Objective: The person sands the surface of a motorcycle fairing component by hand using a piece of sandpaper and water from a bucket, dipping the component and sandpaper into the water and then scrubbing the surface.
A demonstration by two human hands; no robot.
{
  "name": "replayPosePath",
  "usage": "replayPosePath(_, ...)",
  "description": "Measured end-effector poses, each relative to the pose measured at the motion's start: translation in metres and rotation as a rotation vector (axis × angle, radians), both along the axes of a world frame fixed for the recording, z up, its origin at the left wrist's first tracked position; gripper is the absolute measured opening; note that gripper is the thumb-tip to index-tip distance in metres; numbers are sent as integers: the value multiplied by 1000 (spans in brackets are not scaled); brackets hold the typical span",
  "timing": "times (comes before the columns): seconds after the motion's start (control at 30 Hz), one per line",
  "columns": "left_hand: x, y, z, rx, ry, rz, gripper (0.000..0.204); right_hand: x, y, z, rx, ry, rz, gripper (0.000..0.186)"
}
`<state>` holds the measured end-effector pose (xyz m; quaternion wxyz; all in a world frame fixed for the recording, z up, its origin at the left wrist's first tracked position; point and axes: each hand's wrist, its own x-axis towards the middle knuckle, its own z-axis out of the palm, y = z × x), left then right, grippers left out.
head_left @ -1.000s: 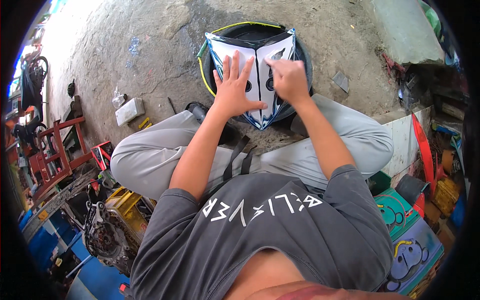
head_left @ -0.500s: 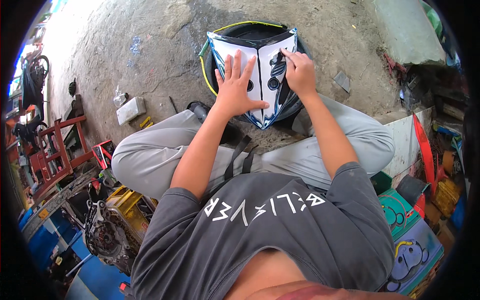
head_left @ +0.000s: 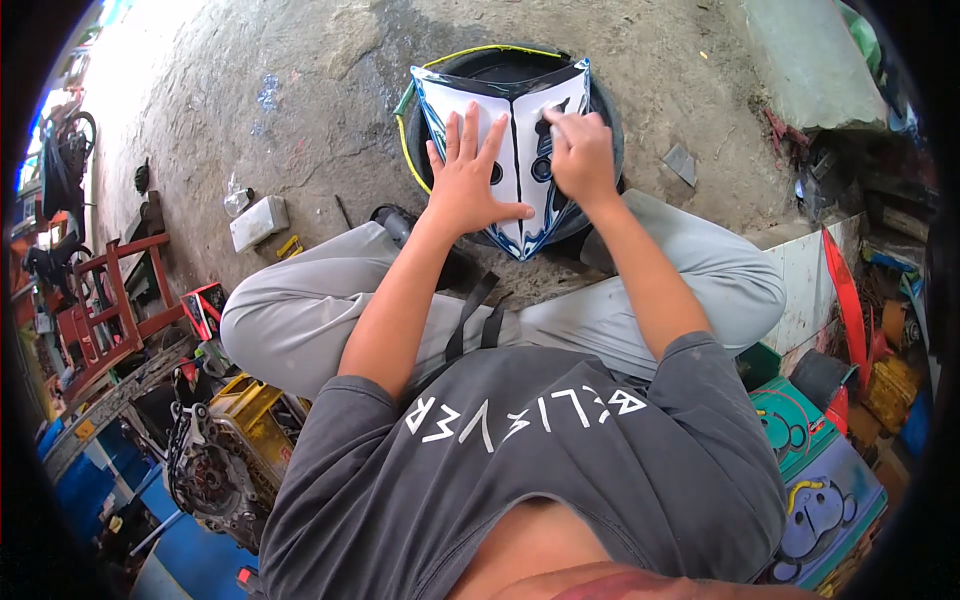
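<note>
A pointed white, black and blue-edged motorcycle fairing panel (head_left: 526, 97) lies in front of me across a black round tub or tyre (head_left: 607, 100). My left hand (head_left: 464, 172) rests flat on the panel's left half, fingers spread and thumb reaching past the dark centre line. On the right half, my right hand (head_left: 582, 152) has its fingers curled, the fingertips against the surface beside a black decal and a round hole. Whether something small is pinched in those fingers is hidden. A yellow-green hose (head_left: 490, 48) curves around the black rim.
I sit cross-legged on a rough concrete floor (head_left: 330, 110). To the left are a white block (head_left: 258, 223), a red metal frame (head_left: 120, 290) and an engine part (head_left: 210, 470). A grey flat piece (head_left: 681, 164) and a red panel (head_left: 846, 300) are to the right.
My right hand has shifted slightly left and down over the panel, its extended index finger now drawn in. My left hand keeps its place on the panel.
</note>
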<state>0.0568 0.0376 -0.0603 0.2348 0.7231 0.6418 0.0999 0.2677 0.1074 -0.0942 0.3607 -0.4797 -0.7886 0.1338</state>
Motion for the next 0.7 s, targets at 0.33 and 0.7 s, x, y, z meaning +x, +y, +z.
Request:
replayPosePath(0.33,0,-1,3,-21,5,-7,152,16,15,-2,-75,52,-101,26)
replayPosePath(0.7,1,0,1,1,-5,-9,152,21,14,-7,-62,-5,-93,32)
